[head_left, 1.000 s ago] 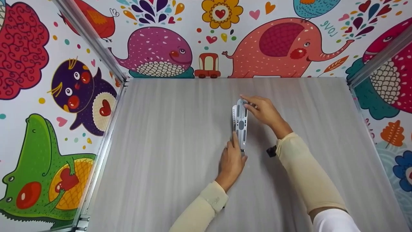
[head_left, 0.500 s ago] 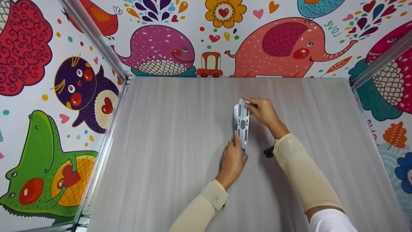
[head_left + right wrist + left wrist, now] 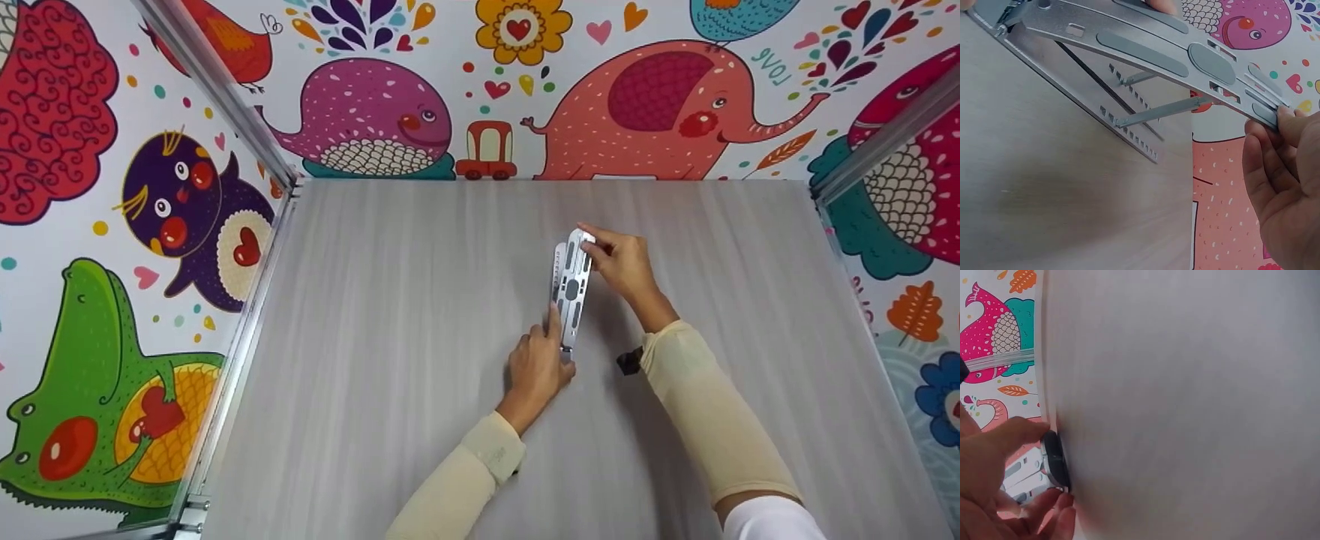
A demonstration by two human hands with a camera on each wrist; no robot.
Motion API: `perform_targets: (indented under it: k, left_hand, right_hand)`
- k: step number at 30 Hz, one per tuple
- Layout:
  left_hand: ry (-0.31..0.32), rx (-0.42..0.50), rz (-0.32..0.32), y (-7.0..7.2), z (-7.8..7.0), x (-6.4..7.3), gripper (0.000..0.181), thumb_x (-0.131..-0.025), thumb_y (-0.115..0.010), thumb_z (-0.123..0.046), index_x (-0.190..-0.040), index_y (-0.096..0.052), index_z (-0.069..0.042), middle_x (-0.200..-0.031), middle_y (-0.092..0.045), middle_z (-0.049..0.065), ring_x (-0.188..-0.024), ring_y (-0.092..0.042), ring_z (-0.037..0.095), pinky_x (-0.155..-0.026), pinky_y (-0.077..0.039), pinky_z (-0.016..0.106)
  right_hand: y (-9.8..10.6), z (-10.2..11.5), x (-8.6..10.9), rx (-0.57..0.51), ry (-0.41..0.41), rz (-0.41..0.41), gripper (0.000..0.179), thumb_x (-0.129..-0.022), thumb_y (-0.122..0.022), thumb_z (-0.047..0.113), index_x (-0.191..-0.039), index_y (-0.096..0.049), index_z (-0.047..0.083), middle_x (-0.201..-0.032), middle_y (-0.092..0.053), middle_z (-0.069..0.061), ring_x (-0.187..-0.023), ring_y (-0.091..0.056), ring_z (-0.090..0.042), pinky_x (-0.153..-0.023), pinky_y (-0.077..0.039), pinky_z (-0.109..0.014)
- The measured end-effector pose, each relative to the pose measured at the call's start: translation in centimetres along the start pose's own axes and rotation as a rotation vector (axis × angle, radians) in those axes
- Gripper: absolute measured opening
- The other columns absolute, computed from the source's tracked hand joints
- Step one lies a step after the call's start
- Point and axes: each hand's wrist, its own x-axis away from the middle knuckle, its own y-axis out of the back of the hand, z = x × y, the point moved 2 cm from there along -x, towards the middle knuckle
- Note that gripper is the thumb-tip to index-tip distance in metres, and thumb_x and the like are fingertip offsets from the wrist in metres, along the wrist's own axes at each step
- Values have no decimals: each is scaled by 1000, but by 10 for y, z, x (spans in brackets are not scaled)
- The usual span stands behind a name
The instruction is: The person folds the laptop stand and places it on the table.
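Observation:
A silver metal folding laptop stand (image 3: 573, 289) with grey pads stands partly unfolded over the table. My left hand (image 3: 538, 367) grips its near, hinged end, the index finger lying along its left side. In the left wrist view, thumb and fingers hold this end on either side of a black end piece (image 3: 1054, 458). My right hand (image 3: 626, 262) pinches the far tip of the upper plate between thumb and fingers. In the right wrist view, support bars (image 3: 1168, 111) run from the upper plate (image 3: 1145, 50) to the notched base rail (image 3: 1137, 140).
The grey wood-grain table (image 3: 390, 337) extends around both hands. Printed cartoon panels (image 3: 495, 82) stand behind it and at the sides. Metal frame posts (image 3: 225, 97) rise at the back corners.
Over the last half second the stand has shifted slightly right and its far end leans more to the right. My right hand has moved right with it. Both hands keep their hold.

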Motion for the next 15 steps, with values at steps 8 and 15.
perform_targets:
  k: [8, 15]
  left_hand:
    - [-92, -65, 43, 5, 10, -8, 108, -70, -89, -34, -160, -34, -16, -100, -67, 6, -84, -66, 22, -67, -55, 38]
    - [-162, -94, 96, 12, 21, -18, 107, -70, -89, -37, -160, -35, -18, -99, -69, 5, -85, -67, 23, -72, -54, 41]
  right_hand:
    - [6, 1, 8, 50, -23, -97, 34, -93, -74, 7, -125, -75, 19, -77, -74, -12, -60, -63, -18, -49, -45, -13]
    - [8, -1, 14, 72, -14, -181, 33, -90, -76, 5, -122, -76, 14, -68, -70, -12, -51, -55, -4, -47, -43, -11]
